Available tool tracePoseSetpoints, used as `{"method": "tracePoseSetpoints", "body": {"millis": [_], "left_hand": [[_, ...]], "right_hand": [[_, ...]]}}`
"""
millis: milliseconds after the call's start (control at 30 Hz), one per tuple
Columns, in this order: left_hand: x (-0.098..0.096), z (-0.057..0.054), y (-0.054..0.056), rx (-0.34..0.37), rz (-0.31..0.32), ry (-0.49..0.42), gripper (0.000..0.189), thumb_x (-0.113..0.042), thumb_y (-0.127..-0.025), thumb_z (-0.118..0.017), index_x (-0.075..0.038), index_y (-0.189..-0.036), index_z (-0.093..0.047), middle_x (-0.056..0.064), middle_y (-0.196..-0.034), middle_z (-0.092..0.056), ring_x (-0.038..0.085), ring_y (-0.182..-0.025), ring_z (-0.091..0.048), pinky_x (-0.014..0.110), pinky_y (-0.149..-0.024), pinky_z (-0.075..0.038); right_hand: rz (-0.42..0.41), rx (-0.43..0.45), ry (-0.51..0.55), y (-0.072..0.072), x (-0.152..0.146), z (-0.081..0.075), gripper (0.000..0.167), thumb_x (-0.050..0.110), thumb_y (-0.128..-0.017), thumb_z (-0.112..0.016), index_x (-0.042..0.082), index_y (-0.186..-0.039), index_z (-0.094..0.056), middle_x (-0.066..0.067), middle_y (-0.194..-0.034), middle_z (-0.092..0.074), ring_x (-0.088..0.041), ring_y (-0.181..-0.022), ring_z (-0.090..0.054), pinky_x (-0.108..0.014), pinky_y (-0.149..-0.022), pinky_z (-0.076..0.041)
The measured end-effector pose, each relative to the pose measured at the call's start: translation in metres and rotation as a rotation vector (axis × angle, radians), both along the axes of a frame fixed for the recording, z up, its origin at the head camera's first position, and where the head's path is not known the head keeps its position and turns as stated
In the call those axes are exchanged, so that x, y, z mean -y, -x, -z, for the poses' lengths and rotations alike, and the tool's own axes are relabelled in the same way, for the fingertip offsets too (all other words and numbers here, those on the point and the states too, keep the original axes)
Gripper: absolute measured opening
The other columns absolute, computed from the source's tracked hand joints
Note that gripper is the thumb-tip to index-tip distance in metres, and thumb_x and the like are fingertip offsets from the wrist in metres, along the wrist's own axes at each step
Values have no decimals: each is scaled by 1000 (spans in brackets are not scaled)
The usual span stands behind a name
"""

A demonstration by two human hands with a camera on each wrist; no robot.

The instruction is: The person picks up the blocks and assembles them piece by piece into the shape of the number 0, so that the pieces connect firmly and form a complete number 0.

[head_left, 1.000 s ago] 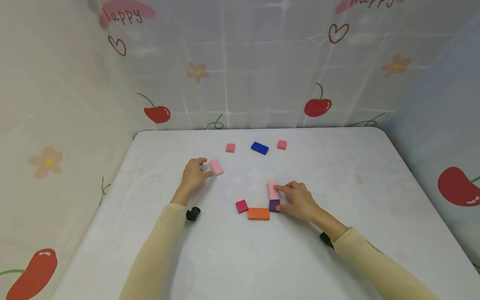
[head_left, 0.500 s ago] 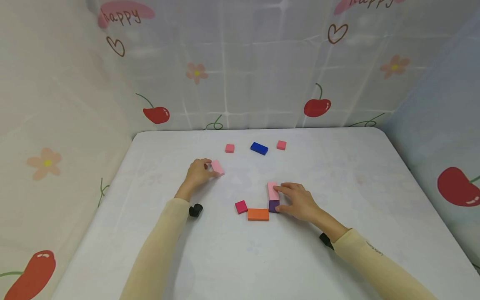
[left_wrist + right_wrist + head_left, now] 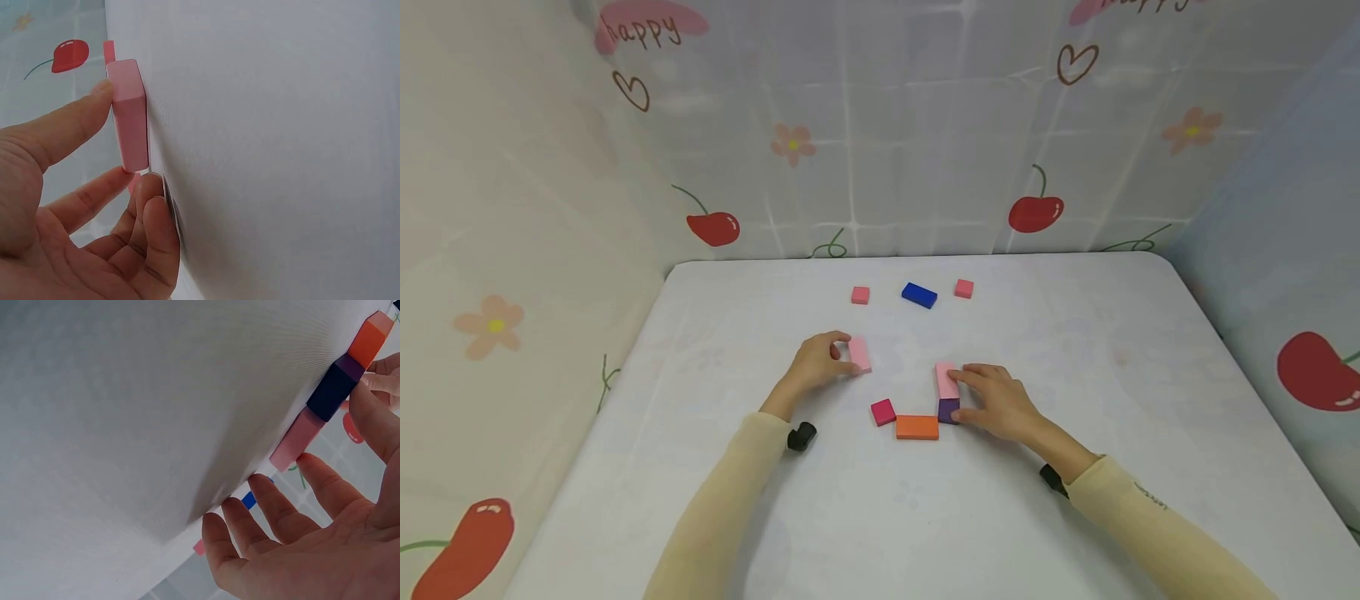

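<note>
My left hand point(image 3: 815, 362) pinches a light pink rectangular block point(image 3: 860, 356) between thumb and index finger; in the left wrist view this block point(image 3: 131, 128) is just at the tabletop, its other fingers curled below. To the right, my right hand point(image 3: 1002, 404) has its index fingertip on a second pink block point(image 3: 946, 379) and its thumb on a dark purple block point(image 3: 948, 409). Those two stand end to end. An orange block point(image 3: 917, 427) touches the purple one's lower left, and a crimson square block point(image 3: 883, 412) meets the orange block's left corner at a slant.
Along the far part of the white table point(image 3: 1075, 333) lie a blue block point(image 3: 919, 295) and two small coral blocks, one on the left point(image 3: 861, 296) and one on the right point(image 3: 964, 288). A patterned curtain point(image 3: 910, 167) hangs behind the table's back edge.
My left hand has closed on the pink block and carried it right and nearer to me, toward the other blocks. The right hand stays in place.
</note>
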State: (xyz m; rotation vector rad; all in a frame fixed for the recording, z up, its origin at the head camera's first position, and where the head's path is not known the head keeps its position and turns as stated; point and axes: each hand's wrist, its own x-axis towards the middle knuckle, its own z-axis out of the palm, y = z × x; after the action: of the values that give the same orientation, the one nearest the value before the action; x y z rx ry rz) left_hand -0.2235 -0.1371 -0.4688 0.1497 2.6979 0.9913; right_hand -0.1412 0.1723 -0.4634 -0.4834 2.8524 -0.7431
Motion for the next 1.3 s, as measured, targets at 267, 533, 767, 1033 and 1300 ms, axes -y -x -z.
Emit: {"method": "tracePoseSetpoints", "body": {"millis": [267,533,767,1033,1300], "left_hand": [[-9,0,-10,0,49,3,57,-27,-80,-80,-12,-131,-60,7,-89,-56,20,-80,-50,27,-66,-40],[-14,-2,-18,22,60,-20,56,-27,-80,-81,-14,-130,-62,7,-90,-57,20,-81,-52,27,-65,-42],[-18,-2,-21,25,81,-29,56,-27,-79,-82,-14,-130,-62,6,-87,-56,19,-79,-50,27,-64,-40],[-20,-2,-23,18,106,-10,57,-27,-78,-83,-14,-130,-63,5,-86,-56,18,-78,-50,26,-64,-39],[-21,-2,-26,7,121,3,58,-27,-77,-84,-14,-129,-63,5,-88,-56,19,-79,-49,27,-65,-39]], "right_hand": [[1,-2,1,1,-1,2,63,26,-84,-77,11,-140,-54,-22,-142,-49,-45,-132,-39,-66,-100,-34],[0,-2,2,1,-2,3,63,26,-83,-76,11,-140,-54,-22,-142,-49,-44,-132,-39,-67,-101,-34],[7,0,-1,0,-1,2,63,26,-83,-77,11,-140,-54,-21,-142,-49,-44,-132,-39,-66,-101,-34],[8,-4,-9,-1,0,1,63,26,-83,-77,11,-140,-54,-21,-142,-49,-44,-132,-40,-66,-100,-35],[10,-1,-7,-1,-1,2,63,26,-83,-77,12,-140,-54,-21,-142,-49,-44,-132,-39,-67,-101,-34]]}}
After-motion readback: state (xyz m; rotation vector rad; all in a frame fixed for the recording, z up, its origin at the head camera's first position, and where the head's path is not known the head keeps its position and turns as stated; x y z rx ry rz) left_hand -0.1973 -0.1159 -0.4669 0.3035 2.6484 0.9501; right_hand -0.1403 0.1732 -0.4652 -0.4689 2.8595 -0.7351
